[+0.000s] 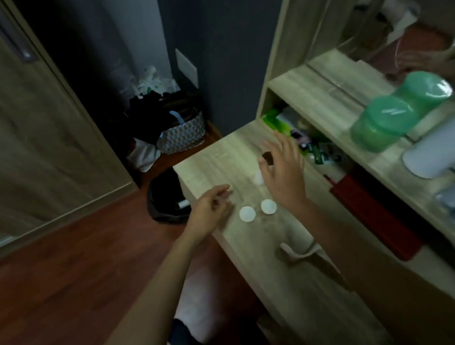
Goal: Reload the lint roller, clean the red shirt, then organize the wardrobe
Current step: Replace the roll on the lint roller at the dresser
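Two bare hands over a wooden counter with small loose parts on it.
A black bin sits on the floor against the counter's left edge. The left hand rests at that edge, fingers loosely curled and holding nothing. Two white discs lie flat on the counter, just right of that hand and nearer than the right hand. The right hand hovers with fingers spread wide, a small dark object beside its thumb; contact is unclear. A pale curved handle, blurred, lies nearer on the counter. A red flat item stands past the counter's right edge.
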Demonstrator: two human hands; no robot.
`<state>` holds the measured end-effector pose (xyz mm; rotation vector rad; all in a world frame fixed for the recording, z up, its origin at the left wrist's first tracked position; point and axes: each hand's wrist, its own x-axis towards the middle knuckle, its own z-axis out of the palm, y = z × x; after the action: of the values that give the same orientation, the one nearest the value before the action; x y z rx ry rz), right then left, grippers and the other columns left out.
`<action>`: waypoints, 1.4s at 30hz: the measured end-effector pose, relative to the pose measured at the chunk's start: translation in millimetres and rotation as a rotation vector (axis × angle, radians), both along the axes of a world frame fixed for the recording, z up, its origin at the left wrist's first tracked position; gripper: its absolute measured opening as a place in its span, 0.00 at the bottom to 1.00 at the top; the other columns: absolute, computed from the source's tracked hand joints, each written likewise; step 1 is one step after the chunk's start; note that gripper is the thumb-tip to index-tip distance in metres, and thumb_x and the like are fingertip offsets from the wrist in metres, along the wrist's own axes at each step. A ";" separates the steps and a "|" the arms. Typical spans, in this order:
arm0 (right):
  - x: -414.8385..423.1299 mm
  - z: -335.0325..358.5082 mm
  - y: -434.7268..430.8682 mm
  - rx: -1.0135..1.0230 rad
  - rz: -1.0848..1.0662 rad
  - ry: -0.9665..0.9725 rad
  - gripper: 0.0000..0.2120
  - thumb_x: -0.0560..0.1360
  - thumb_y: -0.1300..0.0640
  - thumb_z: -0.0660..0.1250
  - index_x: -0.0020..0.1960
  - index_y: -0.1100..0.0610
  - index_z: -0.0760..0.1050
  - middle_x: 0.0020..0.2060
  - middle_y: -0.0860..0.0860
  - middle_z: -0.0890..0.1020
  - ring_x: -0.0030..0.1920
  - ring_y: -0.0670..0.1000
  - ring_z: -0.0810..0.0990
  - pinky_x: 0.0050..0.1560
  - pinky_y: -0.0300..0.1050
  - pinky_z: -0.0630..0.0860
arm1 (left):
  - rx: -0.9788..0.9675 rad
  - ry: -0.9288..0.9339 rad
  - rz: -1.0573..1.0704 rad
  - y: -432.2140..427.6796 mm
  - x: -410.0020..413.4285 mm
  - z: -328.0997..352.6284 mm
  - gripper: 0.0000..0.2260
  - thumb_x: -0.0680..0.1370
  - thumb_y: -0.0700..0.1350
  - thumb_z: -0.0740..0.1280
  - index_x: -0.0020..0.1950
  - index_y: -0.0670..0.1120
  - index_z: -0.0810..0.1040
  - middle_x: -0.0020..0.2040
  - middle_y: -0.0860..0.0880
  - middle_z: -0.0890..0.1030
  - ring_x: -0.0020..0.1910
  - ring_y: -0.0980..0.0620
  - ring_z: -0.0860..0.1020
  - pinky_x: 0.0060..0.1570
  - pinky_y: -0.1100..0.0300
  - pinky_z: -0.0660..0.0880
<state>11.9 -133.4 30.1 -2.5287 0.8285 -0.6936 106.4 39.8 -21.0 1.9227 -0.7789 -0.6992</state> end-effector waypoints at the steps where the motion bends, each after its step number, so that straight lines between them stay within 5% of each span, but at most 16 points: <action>1: -1.9 -1.7 -10.7 0.034 0.029 0.088 0.21 0.78 0.48 0.60 0.70 0.52 0.68 0.73 0.56 0.65 0.74 0.56 0.59 0.70 0.56 0.59 | 0.052 -0.062 -0.068 -5.4 -5.6 -4.4 0.18 0.78 0.42 0.68 0.68 0.45 0.74 0.63 0.47 0.78 0.57 0.53 0.79 0.56 0.65 0.74; 4: -4.2 -13.5 -29.8 0.204 0.134 0.248 0.26 0.77 0.45 0.61 0.73 0.48 0.62 0.74 0.55 0.63 0.74 0.57 0.61 0.69 0.58 0.65 | 0.206 -0.248 -0.223 -19.5 -22.9 -17.0 0.24 0.74 0.48 0.72 0.69 0.44 0.73 0.66 0.45 0.76 0.64 0.46 0.75 0.64 0.54 0.69; 7: -5.9 -22.0 -36.0 0.258 0.198 0.232 0.24 0.77 0.50 0.64 0.72 0.50 0.65 0.70 0.54 0.68 0.69 0.56 0.68 0.62 0.57 0.72 | 0.324 -0.426 -0.279 -27.8 -34.8 -27.1 0.28 0.72 0.52 0.73 0.70 0.48 0.72 0.67 0.47 0.75 0.63 0.43 0.72 0.62 0.50 0.69; 14: -12.9 -20.2 -43.7 0.302 0.199 0.159 0.20 0.76 0.58 0.65 0.67 0.52 0.71 0.64 0.54 0.74 0.60 0.55 0.76 0.58 0.48 0.73 | 0.409 -0.475 -0.245 -39.3 -43.6 -23.1 0.22 0.76 0.48 0.70 0.69 0.49 0.73 0.65 0.47 0.73 0.62 0.43 0.71 0.59 0.51 0.71; 19: -36.9 -4.8 -36.8 0.470 0.127 -0.050 0.18 0.75 0.61 0.67 0.64 0.55 0.73 0.63 0.52 0.76 0.59 0.48 0.75 0.56 0.31 0.68 | 0.176 -0.276 0.076 -33.6 -45.8 -8.9 0.18 0.74 0.47 0.72 0.62 0.44 0.79 0.56 0.46 0.78 0.53 0.48 0.78 0.50 0.60 0.73; 22: -57.7 6.4 -20.3 0.702 0.095 -0.212 0.18 0.75 0.61 0.68 0.64 0.57 0.72 0.60 0.49 0.77 0.60 0.48 0.76 0.60 0.42 0.74 | -0.015 0.045 0.318 -27.0 -45.3 10.7 0.15 0.75 0.44 0.72 0.61 0.41 0.80 0.53 0.49 0.81 0.45 0.60 0.79 0.44 0.73 0.73; 28: -77.2 15.4 12.4 1.194 0.073 -0.407 0.15 0.76 0.63 0.66 0.62 0.54 0.71 0.61 0.55 0.75 0.56 0.47 0.79 0.49 0.40 0.81 | -0.274 0.521 0.456 -14.3 -43.3 21.6 0.16 0.76 0.45 0.70 0.64 0.43 0.79 0.58 0.46 0.82 0.53 0.52 0.81 0.55 0.62 0.76; 42: -79.8 20.2 32.9 1.381 0.045 -0.527 0.12 0.77 0.64 0.65 0.58 0.54 0.73 0.62 0.55 0.74 0.60 0.52 0.77 0.49 0.43 0.82 | -0.357 0.698 0.420 -2.3 -50.8 35.0 0.13 0.78 0.42 0.68 0.62 0.43 0.78 0.54 0.46 0.82 0.49 0.55 0.82 0.46 0.66 0.78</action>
<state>-67.9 -100.5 50.3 -1.0570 0.6657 -0.4511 55.6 37.6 14.0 1.3164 -0.0470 -0.8252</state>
